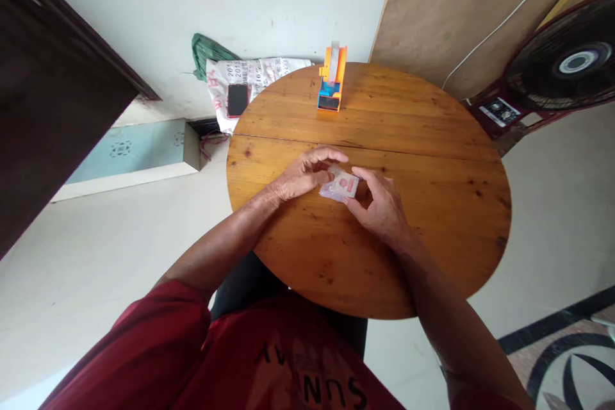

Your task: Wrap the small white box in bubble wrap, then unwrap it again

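Observation:
A small clear plastic packet [342,183] with a white face and red print is held between my hands just over the round wooden table [307,243]. My left hand [310,172] has its thumb on the packet's left side, with the fingers curved above and past it. The thumb and index finger of my right hand [382,202] grip the packet's right side, one at the lower edge and one at the upper corner. What lies inside the packet is too small to make out.
An orange and blue tape dispenser [331,80] stands near the table's far edge. Beyond the left edge, a dark phone [237,100] lies on a printed white sack [269,70] beside a green bag [209,54]. A large fan [567,61] stands at the right.

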A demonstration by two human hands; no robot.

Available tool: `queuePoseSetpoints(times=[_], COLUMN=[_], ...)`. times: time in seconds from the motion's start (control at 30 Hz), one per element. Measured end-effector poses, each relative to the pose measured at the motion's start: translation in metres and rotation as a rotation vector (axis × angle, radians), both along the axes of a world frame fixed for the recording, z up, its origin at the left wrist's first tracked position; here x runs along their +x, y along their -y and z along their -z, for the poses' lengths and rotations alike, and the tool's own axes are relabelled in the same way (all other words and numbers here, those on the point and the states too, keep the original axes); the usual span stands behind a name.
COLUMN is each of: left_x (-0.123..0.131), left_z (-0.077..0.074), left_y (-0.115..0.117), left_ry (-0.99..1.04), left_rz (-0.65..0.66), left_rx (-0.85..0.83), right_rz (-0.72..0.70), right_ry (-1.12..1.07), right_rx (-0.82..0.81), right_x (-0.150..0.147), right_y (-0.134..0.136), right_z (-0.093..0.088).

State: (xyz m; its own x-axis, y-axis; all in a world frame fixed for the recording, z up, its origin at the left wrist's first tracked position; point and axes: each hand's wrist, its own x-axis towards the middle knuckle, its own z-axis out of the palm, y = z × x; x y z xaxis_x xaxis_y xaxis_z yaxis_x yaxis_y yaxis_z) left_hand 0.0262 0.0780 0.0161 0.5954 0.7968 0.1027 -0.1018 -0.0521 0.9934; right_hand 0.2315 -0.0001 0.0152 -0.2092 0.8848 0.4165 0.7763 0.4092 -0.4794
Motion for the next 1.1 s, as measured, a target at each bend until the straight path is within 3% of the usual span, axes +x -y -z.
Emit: queuePoseSetpoints(times=[0.13,0.37,0.7,1.1], left_x=[0.0,-0.003,0.006,0.003], left_z=[0.001,-0.002,0.011,0.007], left_y=[-0.003,-0.005,-0.005,-0.009], left_ry=[0.031,0.006,-0.035,-0.073], left_rz=[-0.094,-0.136,-0.045,0.0], left_rx=[-0.094,-0.147,-0.097,-0.117], right_rz=[-0.005,-0.011,-0.001,0.0], right_ry=[-0.003,0.003,0.007,-0.02], right_rx=[-0.025,-0.033,-0.078,-0.094], right_x=[0.001,0.006,0.007,0.001], right_y=[0.001,0.003,0.0,-0.005], right_z=[-0.001,-0.009,-0.006,-0.005])
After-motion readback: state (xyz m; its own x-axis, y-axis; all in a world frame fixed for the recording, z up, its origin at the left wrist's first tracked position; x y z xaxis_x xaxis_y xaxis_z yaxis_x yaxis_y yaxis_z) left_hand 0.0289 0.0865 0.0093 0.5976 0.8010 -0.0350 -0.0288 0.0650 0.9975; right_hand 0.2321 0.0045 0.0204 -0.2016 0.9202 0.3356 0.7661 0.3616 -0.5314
